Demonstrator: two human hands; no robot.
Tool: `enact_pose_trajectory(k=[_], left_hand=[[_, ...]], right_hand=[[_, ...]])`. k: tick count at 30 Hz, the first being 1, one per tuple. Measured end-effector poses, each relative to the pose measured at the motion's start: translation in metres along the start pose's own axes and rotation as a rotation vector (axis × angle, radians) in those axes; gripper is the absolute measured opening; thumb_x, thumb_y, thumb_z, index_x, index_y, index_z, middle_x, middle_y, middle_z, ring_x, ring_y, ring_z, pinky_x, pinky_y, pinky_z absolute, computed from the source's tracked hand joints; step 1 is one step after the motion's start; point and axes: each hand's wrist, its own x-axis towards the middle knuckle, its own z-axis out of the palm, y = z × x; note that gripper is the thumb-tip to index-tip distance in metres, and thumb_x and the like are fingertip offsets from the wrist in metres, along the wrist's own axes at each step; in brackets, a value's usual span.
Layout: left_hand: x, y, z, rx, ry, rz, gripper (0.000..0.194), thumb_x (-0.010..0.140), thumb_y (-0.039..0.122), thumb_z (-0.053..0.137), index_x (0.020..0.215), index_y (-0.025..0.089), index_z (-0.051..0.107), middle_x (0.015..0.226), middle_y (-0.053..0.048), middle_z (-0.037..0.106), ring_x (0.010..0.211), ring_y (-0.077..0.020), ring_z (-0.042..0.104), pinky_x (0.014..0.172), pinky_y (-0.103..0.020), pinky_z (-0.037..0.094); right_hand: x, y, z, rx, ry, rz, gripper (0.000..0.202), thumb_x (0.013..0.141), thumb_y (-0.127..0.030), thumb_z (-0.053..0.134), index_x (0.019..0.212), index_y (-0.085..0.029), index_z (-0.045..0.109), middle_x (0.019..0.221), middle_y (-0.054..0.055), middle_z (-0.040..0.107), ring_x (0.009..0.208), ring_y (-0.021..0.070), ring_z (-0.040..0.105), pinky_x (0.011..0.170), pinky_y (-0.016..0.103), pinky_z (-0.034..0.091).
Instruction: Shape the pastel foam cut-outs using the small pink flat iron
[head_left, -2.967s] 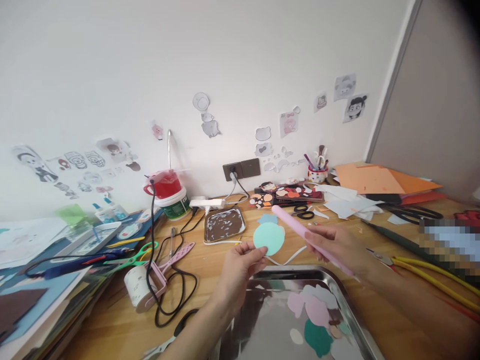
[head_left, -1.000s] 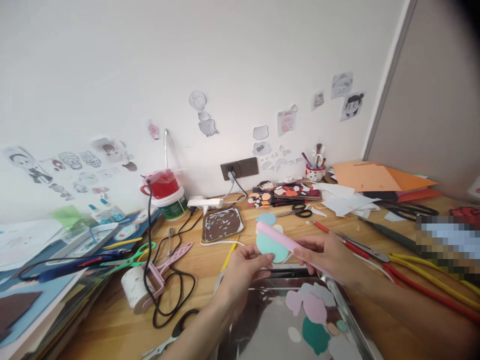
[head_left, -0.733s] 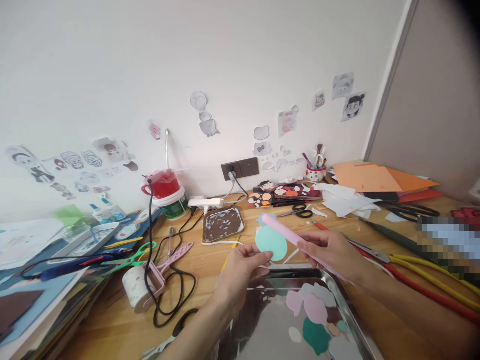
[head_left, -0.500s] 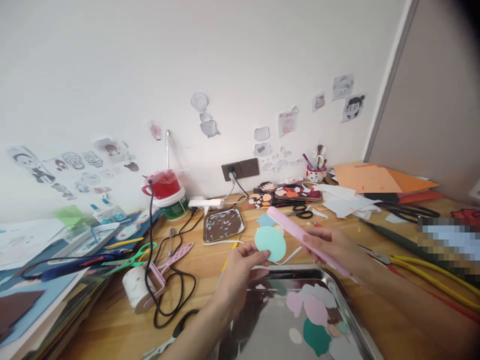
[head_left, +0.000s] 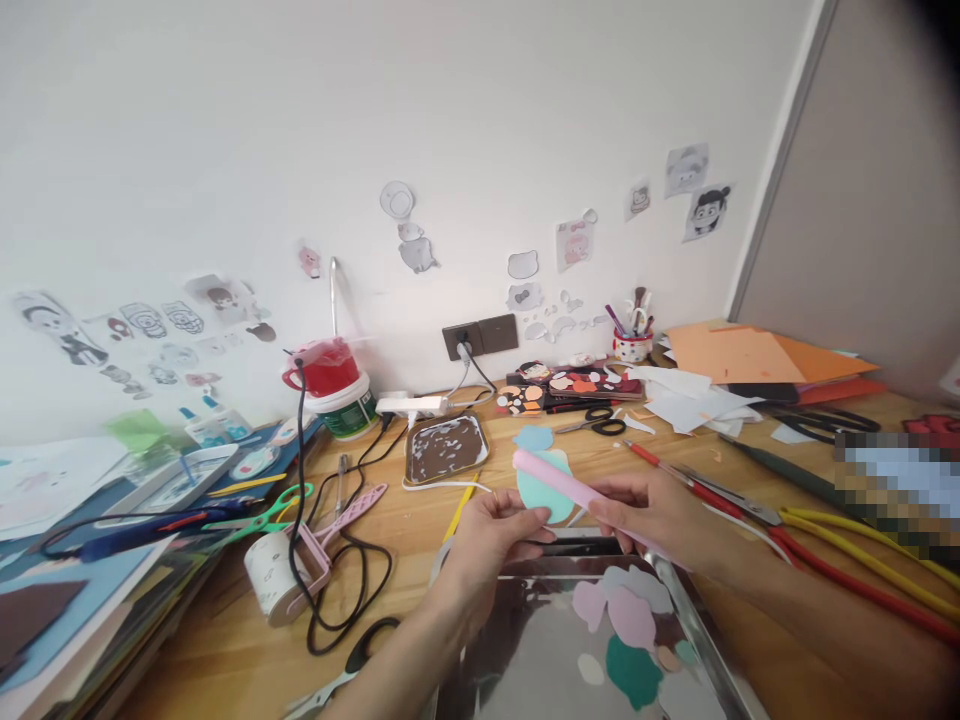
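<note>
Left hand (head_left: 487,540): thumb and fingers clamped on the lower edge of 1 mint disc (head_left: 538,496), held above the far side of the steel tray (head_left: 679,592); right hand (head_left: 656,510): fingers closed round 1 pink stick (head_left: 559,481), its rounded end across the disc's face; contact unclear. Judgement: light edge pinch, disc backed by the left fingers, low stick angle and even pressure should limit creasing. Pastel cutouts (head_left: 631,617) lie in the tray; blue cutout (head_left: 534,437) and black-handled scissors (head_left: 613,426) beyond; red-handled tool (head_left: 821,570) beside the right forearm, likely to snag wide strokes.
</note>
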Motion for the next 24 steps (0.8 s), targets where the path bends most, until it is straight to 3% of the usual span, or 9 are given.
enact_pose_trajectory(k=[10, 14, 16, 20, 24], left_hand=[[0.001, 0.003, -0.005, -0.011, 0.046, 0.023, 0.022, 0.057, 0.030, 0.066, 0.067, 0.012, 0.059, 0.060, -0.003, 0.058, 0.055, -0.0079, 0.052, 0.055, -0.017, 0.041], [0.002, 0.001, -0.008, -0.074, 0.070, 0.033, 0.022, 0.058, 0.030, 0.065, 0.071, 0.014, 0.059, 0.062, -0.002, 0.058, 0.057, -0.0088, 0.052, 0.054, -0.018, 0.041], [0.002, 0.001, -0.009, -0.111, 0.078, 0.049, 0.022, 0.058, 0.030, 0.065, 0.073, 0.014, 0.060, 0.067, -0.002, 0.058, 0.060, -0.0092, 0.053, 0.054, -0.018, 0.042], [0.002, 0.001, -0.007, -0.143, 0.078, 0.053, 0.023, 0.058, 0.030, 0.066, 0.073, 0.014, 0.061, 0.068, -0.002, 0.056, 0.061, -0.0079, 0.051, 0.055, -0.017, 0.042], [0.001, 0.004, -0.001, -0.108, 0.072, 0.008, 0.024, 0.057, 0.030, 0.067, 0.070, 0.012, 0.060, 0.065, -0.003, 0.057, 0.057, -0.0081, 0.051, 0.056, -0.019, 0.042]], right_hand=[[0.005, 0.007, -0.006, 0.039, 0.177, -0.014, 0.032, 0.070, -0.043, 0.050, 0.086, -0.017, 0.060, 0.058, -0.001, 0.054, 0.045, 0.0090, 0.047, 0.042, 0.021, 0.038], [0.007, 0.006, -0.010, 0.116, 0.255, -0.004, 0.026, 0.071, -0.042, 0.050, 0.072, -0.017, 0.058, 0.058, -0.001, 0.052, 0.045, 0.0077, 0.046, 0.041, 0.019, 0.037], [0.006, 0.005, -0.009, 0.091, 0.234, 0.001, 0.027, 0.072, -0.042, 0.049, 0.075, -0.017, 0.059, 0.060, 0.000, 0.053, 0.047, 0.0082, 0.047, 0.042, 0.019, 0.037], [0.003, 0.003, -0.004, 0.001, 0.058, 0.004, 0.032, 0.072, -0.041, 0.050, 0.090, -0.017, 0.059, 0.064, 0.001, 0.056, 0.049, 0.0092, 0.049, 0.041, 0.019, 0.036], [-0.001, 0.002, 0.002, -0.007, -0.017, 0.013, 0.032, 0.073, -0.042, 0.047, 0.088, -0.016, 0.060, 0.063, 0.000, 0.054, 0.047, 0.0080, 0.048, 0.039, 0.018, 0.035]])
